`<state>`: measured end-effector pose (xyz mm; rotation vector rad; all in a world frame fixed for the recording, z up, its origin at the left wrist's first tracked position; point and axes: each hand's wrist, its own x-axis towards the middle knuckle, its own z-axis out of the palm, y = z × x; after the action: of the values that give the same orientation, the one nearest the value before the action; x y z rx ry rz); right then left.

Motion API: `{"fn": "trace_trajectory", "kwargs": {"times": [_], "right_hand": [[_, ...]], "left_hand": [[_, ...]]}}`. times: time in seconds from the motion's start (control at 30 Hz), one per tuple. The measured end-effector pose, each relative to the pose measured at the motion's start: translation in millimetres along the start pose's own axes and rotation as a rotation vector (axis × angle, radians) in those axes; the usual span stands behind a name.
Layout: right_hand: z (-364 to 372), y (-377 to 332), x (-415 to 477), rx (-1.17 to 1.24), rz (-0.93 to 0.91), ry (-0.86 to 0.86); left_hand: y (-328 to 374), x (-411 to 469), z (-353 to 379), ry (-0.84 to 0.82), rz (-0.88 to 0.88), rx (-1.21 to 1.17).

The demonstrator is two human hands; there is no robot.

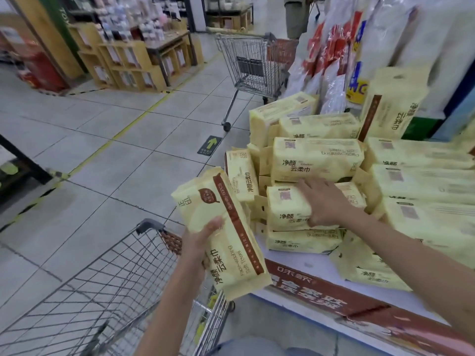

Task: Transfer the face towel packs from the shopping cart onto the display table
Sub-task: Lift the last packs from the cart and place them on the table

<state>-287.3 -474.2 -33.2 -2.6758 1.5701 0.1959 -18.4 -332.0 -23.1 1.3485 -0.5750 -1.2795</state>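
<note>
A pale-yellow, brown-striped face towel pack (226,235) hangs tilted at 6 o'clock, over the far corner of the wire shopping cart (115,265). Many like packs (318,160) lie heaped on the display table (300,263) at 3 o'clock.

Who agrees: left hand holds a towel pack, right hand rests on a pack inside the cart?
No. The head view shows the right hand resting on a stacked pack on the display table. The left hand holds a towel pack.

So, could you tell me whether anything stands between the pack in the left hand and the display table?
Nothing visible does. The pack held by the left hand hangs beside the bare front strip of the display table. The right hand rests on a stacked pack farther in.
</note>
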Motion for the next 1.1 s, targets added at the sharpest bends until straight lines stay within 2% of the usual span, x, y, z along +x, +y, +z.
{"fn": "trace_trajectory", "kwargs": {"times": [0.13, 0.4, 0.53, 0.6, 0.67, 0.7, 0.8, 0.87, 0.97, 1.1], "right_hand": [[17.1, -4.4, 5.2, 0.014, 0.063, -0.046], [45.4, -12.9, -3.6, 0.067, 0.135, 0.000], [49.2, -12.9, -13.3, 0.055, 0.178, 0.062], [42.3, -12.2, -18.4, 0.089, 0.196, 0.019], [24.0, -13.6, -23.9, 0.244, 0.213, 0.001], [9.8, -15.0, -26.2, 0.413, 0.253, 0.042], [-49.5, -20.6, -28.4, 1.115, 0.473, 0.212], [-89.0, -22.7, -29.1, 1.436, 0.545, 0.191], [-125.5, -26.4, -30.1, 1.599, 0.492, 0.075], [-132.4, -40.2, -19.7, 1.524, 0.572, 0.107]], "left_hand": [[-0.9, 6.3, 1.5, -0.011, -0.020, -0.030], [1.4, 14.6, 11.4, -0.050, -0.050, -0.021], [8.4, 17.9, 18.2, -0.095, -0.054, 0.054], [16.3, 18.9, 22.4, -0.121, -0.059, 0.106], [28.1, 20.2, 27.0, -0.155, -0.059, 0.168], [35.4, 20.4, 30.0, -0.165, -0.045, 0.222], [59.6, 20.6, 44.0, -0.163, 0.054, 0.515], [75.2, 21.4, 57.6, -0.142, 0.151, 0.778], [92.4, 23.8, 85.2, -0.148, 0.292, 1.120], [98.8, 28.7, 120.3, -0.118, 0.490, 1.404]]}}
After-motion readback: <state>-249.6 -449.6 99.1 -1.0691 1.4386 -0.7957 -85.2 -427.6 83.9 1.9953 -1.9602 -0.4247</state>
